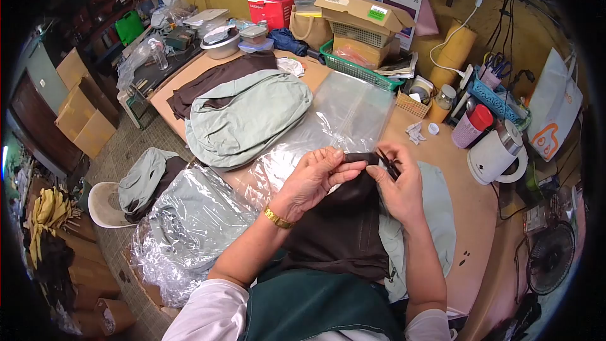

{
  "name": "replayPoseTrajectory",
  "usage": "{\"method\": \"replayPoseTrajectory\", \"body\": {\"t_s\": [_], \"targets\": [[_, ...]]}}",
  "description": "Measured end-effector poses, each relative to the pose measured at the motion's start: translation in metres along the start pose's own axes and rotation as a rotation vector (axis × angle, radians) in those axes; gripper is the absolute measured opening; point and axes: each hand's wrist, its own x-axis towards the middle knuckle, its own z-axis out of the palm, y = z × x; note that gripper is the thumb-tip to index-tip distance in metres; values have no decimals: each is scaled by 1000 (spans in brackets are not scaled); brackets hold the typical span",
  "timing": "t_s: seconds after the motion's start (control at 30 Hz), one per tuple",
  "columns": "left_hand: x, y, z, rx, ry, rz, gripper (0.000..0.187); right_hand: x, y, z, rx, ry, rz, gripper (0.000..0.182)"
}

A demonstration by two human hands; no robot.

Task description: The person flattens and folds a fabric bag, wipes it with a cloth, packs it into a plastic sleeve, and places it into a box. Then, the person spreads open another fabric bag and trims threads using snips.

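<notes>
Dark brown fabric [334,233], which looks like a bag piece with stitched seams, hangs over the table edge in front of me. My left hand [319,173] pinches its upper edge between thumb and fingers. Close by on the right, my right hand [401,183] is closed around a slim black object [387,163], whose kind I cannot make out, with its thumb and fingertips at the same fabric edge. Pale grey-green fabric [432,208] lies under and beside my right forearm. Clear plastic sheets [356,104] are spread just beyond my hands.
Pale green and brown bags [252,113] lie on the table [470,215] at the back left. Plastic-wrapped pieces [189,221] rest at my left. A white kettle [499,155], a pink tumbler [472,127] and a green basket [360,71] stand along the wall side. A fan [550,259] is at right.
</notes>
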Motion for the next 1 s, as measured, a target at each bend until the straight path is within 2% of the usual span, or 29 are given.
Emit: {"method": "replayPoseTrajectory", "body": {"t_s": [0.03, 0.07, 0.13, 0.17, 0.23, 0.3, 0.37, 0.47, 0.53, 0.6, 0.8, 0.87, 1.0], "targets": [[0, 1, 2, 1, 0, 1, 18, -2, -10, 1, -57, 132, -67, 25], [-1, 1, 6, 16, 21, 11, 19, -3, -15, -2, -57, 133, -68, 25], [0, 0, 9, 30, 42, 18, 19, -7, -22, -8, -485, 87, -360, 32], [-1, -2, 9, 33, 54, 11, 20, -9, -27, -9, -486, 88, -358, 32], [0, -5, 7, 36, 64, 4, 21, -11, -37, -5, -739, 118, -537, 31], [2, -10, 3, 67, 48, 50, 21, -11, -36, -2, -777, 142, -597, 32], [2, -11, 6, 96, 49, 66, 20, -10, -33, 0, -785, 161, -667, 20], [1, -10, 13, 157, 44, 91, 19, -7, -34, 3, -846, 185, -761, 13], [1, -11, 12, 187, 39, 98, 19, -5, -32, 5, -874, 199, -783, 17], [3, -12, 6, 196, -72, 134, 18, -6, -32, 5, -905, 214, -804, 22], [-5, -14, 25, 192, 29, 135, 22, -6, -38, 2, -902, 192, -750, 21], [-3, -13, 18, 208, 26, 129, 20, -6, -44, -1, -823, 208, -666, 21], [0, -12, 8, 258, -46, 123, 20, -8, -42, 2, -832, 182, -705, 22]]}}
